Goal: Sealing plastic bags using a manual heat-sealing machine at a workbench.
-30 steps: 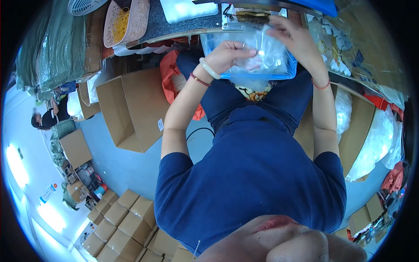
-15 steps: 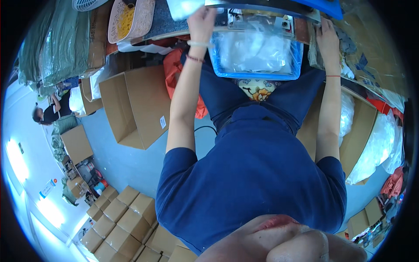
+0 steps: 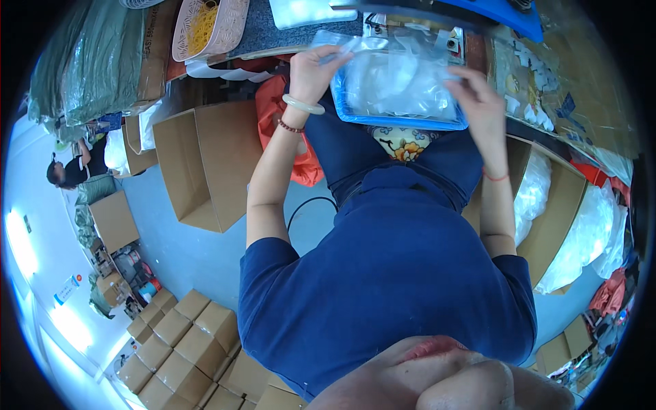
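A blue tray [image 3: 403,124] filled with clear plastic bags [image 3: 400,85] rests on my lap at the table's near edge. My left hand [image 3: 316,68], with a pale bangle and a bead bracelet on its wrist, grips the edge of a clear bag at the tray's left side. At the tray's right side, my right hand [image 3: 475,96] pinches the same plastic with its fingers. A red string circles that wrist.
An open cardboard box [image 3: 205,164] stands on the floor to my left, with an orange bag [image 3: 287,130] beside it. A basket of yellow rubber bands [image 3: 205,27] sits on the table. More boxes [image 3: 184,348] are stacked lower left. Another person [image 3: 72,171] works far left.
Both hands came down from the table toward my lap. They now hold a clear bag over the tray, which sits lower and closer to me.
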{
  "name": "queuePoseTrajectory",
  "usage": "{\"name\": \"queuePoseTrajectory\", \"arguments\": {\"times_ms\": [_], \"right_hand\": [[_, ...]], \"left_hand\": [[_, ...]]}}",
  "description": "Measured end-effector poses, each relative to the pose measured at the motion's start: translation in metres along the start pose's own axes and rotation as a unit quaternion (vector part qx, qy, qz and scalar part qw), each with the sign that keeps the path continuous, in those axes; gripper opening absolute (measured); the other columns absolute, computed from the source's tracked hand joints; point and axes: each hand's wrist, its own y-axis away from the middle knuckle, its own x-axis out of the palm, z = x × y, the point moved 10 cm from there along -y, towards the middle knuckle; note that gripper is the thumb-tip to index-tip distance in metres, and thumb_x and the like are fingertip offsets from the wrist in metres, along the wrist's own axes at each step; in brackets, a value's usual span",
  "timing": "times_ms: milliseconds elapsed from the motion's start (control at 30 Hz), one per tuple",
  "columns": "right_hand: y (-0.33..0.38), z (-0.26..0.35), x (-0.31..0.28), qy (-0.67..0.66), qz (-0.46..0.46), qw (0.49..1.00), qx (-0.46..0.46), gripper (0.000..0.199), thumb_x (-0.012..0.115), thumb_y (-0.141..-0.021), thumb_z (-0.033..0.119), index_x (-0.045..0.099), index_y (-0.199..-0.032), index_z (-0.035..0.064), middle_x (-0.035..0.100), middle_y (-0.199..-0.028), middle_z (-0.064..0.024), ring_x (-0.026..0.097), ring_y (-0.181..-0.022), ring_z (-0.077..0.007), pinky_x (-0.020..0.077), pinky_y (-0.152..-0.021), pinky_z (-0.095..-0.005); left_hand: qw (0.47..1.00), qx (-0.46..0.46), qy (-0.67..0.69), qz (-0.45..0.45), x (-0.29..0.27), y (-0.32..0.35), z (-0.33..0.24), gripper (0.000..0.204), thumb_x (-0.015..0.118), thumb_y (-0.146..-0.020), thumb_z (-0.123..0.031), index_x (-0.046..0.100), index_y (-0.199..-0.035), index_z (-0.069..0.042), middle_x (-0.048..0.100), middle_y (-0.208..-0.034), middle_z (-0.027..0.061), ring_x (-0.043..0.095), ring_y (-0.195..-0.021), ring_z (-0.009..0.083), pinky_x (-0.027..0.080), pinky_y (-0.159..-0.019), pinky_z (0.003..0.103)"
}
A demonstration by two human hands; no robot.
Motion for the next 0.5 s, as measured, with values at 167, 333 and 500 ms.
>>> {"name": "queuePoseTrajectory", "arguments": {"times_ms": [167,333,500], "right_hand": [[-0.004,0.07,0.012,-0.031,-0.022,0.985,-0.17,0.023,0.073,-0.085,0.009,0.069,-0.107,0.0031,0.069,-0.099,-0.002,0.062,-0.089,-0.0098,0.0483,-0.077,-0.0234],[-0.013,0.099,0.019,0.092,0.068,0.956,-0.269,0.023,0.071,-0.086,0.014,0.068,-0.105,0.003,0.069,-0.101,-0.009,0.065,-0.087,-0.0201,0.0501,-0.077,-0.0298],[-0.034,0.057,0.044,0.17,0.224,0.944,-0.173,0.028,0.066,-0.09,0.024,0.065,-0.11,0.0043,0.068,-0.101,-0.0107,0.065,-0.086,-0.025,0.0497,-0.077,-0.032]], "left_hand": [[0.988,-0.015,0.135,0.073,0.025,0.02,-0.051,0.023,0.078,-0.082,-0.019,0.075,-0.095,0.0,0.074,-0.082,0.005,0.063,-0.074,0.0061,0.049,-0.068,0.021],[0.971,-0.016,0.164,0.172,0.046,0.02,-0.071,0.021,0.074,-0.086,-0.017,0.075,-0.098,-0.001,0.074,-0.087,0.0061,0.065,-0.078,0.0081,0.051,-0.071,0.023],[0.857,-0.124,0.329,0.377,0.098,0.039,-0.056,0.023,0.071,-0.089,-0.018,0.073,-0.1,0.002,0.073,-0.089,0.0111,0.071,-0.082,0.0162,0.057,-0.073,0.027]]}}
